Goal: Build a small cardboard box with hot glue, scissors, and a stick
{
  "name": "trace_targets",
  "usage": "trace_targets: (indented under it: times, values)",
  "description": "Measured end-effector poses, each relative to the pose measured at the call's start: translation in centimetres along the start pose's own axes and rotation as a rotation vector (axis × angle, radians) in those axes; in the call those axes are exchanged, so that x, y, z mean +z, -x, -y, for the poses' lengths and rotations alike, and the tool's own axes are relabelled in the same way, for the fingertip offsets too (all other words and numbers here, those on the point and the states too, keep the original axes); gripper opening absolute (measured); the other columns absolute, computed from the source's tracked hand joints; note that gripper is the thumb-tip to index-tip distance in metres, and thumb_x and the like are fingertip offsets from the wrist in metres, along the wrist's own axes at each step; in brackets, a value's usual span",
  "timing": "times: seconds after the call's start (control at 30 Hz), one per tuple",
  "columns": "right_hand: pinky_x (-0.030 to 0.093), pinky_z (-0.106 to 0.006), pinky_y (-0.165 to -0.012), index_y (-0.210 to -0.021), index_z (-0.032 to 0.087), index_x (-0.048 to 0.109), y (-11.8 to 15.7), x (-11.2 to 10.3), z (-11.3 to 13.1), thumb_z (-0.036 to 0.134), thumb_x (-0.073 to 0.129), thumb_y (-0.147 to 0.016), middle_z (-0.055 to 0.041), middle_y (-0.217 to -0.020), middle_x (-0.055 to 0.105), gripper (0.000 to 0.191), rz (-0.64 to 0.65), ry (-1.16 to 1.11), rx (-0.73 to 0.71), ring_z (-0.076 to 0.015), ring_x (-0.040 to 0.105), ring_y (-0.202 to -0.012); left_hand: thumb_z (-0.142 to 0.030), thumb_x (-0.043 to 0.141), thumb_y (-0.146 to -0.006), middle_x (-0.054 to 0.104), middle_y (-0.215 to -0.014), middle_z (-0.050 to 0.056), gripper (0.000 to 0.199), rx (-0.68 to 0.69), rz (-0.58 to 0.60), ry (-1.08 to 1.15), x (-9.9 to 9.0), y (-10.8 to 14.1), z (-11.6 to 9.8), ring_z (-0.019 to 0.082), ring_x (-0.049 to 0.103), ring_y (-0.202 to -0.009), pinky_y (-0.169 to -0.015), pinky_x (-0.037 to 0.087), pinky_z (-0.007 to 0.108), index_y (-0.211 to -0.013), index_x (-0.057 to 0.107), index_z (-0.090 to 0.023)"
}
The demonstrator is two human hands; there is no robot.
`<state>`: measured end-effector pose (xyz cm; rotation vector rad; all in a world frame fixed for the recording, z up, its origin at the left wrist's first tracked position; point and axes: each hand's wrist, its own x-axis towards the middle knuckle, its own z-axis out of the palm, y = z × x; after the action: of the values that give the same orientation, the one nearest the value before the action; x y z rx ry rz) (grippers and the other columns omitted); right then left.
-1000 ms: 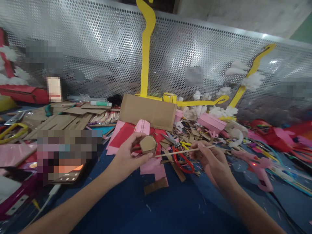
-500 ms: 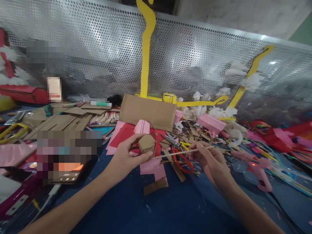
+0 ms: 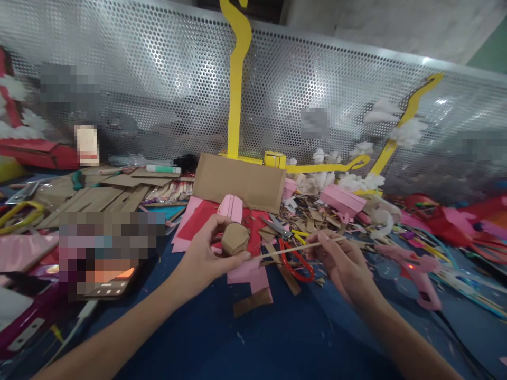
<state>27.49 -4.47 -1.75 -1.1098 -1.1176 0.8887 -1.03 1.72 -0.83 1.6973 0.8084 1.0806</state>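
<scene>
My left hand (image 3: 204, 250) grips a small many-sided cardboard piece (image 3: 234, 239) between thumb and fingers. Pinched in my right hand (image 3: 344, 264) is a thin wooden stick (image 3: 291, 250), its far end pointing left, close to the cardboard piece and my left thumb. Whether the stick touches the piece I cannot tell. Beneath them lie pink paper (image 3: 245, 272) and red paper (image 3: 200, 221). A small folded pink piece (image 3: 231, 208) stands just behind the cardboard piece. Red-handled scissors (image 3: 297, 264) rest between my hands.
A pink glue gun (image 3: 415, 269) with a lit red light lies at the right, its cord running toward me. Behind are a cardboard panel (image 3: 240, 182), tall yellow cut-outs (image 3: 236, 89) and a perforated metal screen (image 3: 158, 79). Cardboard strips (image 3: 99, 200) and a phone (image 3: 114, 282) lie left.
The cardboard piece has turned and tilted in my left hand, shifting slightly left. The stick's free end now sits a little farther from it. My right hand has barely moved.
</scene>
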Motion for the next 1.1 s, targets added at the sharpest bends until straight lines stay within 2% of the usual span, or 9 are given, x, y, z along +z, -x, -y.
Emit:
trace_targets:
  times: [0.13, 0.27, 0.4, 0.53, 0.67, 0.93, 1.1]
  values:
    - [0.051, -0.028, -0.070, -0.093, 0.025, 0.078, 0.0, -0.1, -0.1, 0.047, 0.072, -0.092, -0.0029, -0.084, 0.072, 0.023, 0.008, -0.004, 0.001, -0.0170, 0.064, -0.074, -0.031, 0.085, -0.076, 0.066, -0.107, 0.004, 0.048, -0.025, -0.005, 0.054, 0.1, 0.0, 0.0, 0.020, 0.064, -0.091, -0.075, 0.054, 0.031, -0.110, 0.051, -0.024]
    - [0.051, -0.028, -0.070, -0.094, 0.025, 0.079, 0.0, -0.1, -0.1, 0.046, 0.071, -0.093, -0.0031, -0.085, 0.073, 0.023, 0.014, -0.001, -0.003, -0.0168, 0.064, -0.074, -0.032, 0.085, -0.075, 0.066, -0.095, 0.002, 0.048, -0.070, 0.031, 0.029, 0.1, -0.1, -0.6, 0.020, 0.062, -0.088, -0.074, 0.052, 0.031, -0.114, 0.059, -0.022]
    - [0.051, -0.030, -0.069, -0.092, 0.024, 0.080, 0.0, 0.1, 0.1, 0.046, 0.072, -0.092, -0.0036, -0.082, 0.073, 0.023, 0.004, 0.001, -0.014, -0.0176, 0.064, -0.072, -0.033, 0.086, -0.073, 0.064, -0.088, 0.000, 0.043, -0.071, 0.039, 0.012, 0.1, -0.1, -0.8, 0.018, 0.061, -0.083, -0.072, 0.050, 0.030, -0.106, 0.062, -0.020]
    - [0.050, -0.030, -0.069, -0.091, 0.025, 0.080, 0.1, 0.2, 0.3, 0.047, 0.072, -0.091, -0.0032, -0.080, 0.072, 0.023, 0.005, 0.009, -0.013, -0.0178, 0.064, -0.071, -0.035, 0.086, -0.073, 0.061, -0.083, -0.003, 0.041, -0.083, 0.012, 0.108, -0.1, 0.0, -0.3, 0.016, 0.059, -0.075, -0.069, 0.051, 0.029, -0.099, 0.059, -0.020]
    - [0.050, -0.030, -0.068, -0.091, 0.024, 0.080, 0.0, 0.1, 0.3, 0.047, 0.072, -0.092, -0.0031, -0.078, 0.072, 0.024, 0.007, 0.008, -0.017, -0.0175, 0.064, -0.070, -0.039, 0.084, -0.076, 0.064, -0.086, -0.001, 0.039, -0.082, 0.025, 0.154, -0.3, 0.0, 0.1, 0.016, 0.062, -0.077, -0.070, 0.052, 0.029, -0.097, 0.057, -0.020]
    - [0.050, -0.029, -0.068, -0.091, 0.026, 0.080, 0.1, 0.1, 0.4, 0.047, 0.071, -0.092, -0.0028, -0.077, 0.071, 0.023, 0.011, 0.017, -0.016, -0.0176, 0.064, -0.071, -0.030, 0.088, -0.072, 0.068, -0.087, -0.001, 0.043, -0.060, 0.007, 0.058, -0.2, -0.3, 0.0, 0.018, 0.064, -0.079, -0.071, 0.052, 0.030, -0.102, 0.059, -0.020]
    - [0.050, -0.030, -0.068, -0.090, 0.025, 0.079, 0.1, 0.1, 0.4, 0.046, 0.072, -0.092, -0.0032, -0.081, 0.073, 0.022, 0.006, 0.008, -0.007, -0.0186, 0.064, -0.073, -0.032, 0.086, -0.075, 0.069, -0.099, 0.003, 0.042, -0.034, -0.018, 0.076, -0.1, -0.3, -0.3, 0.021, 0.066, -0.091, -0.078, 0.054, 0.033, -0.103, 0.057, -0.021]
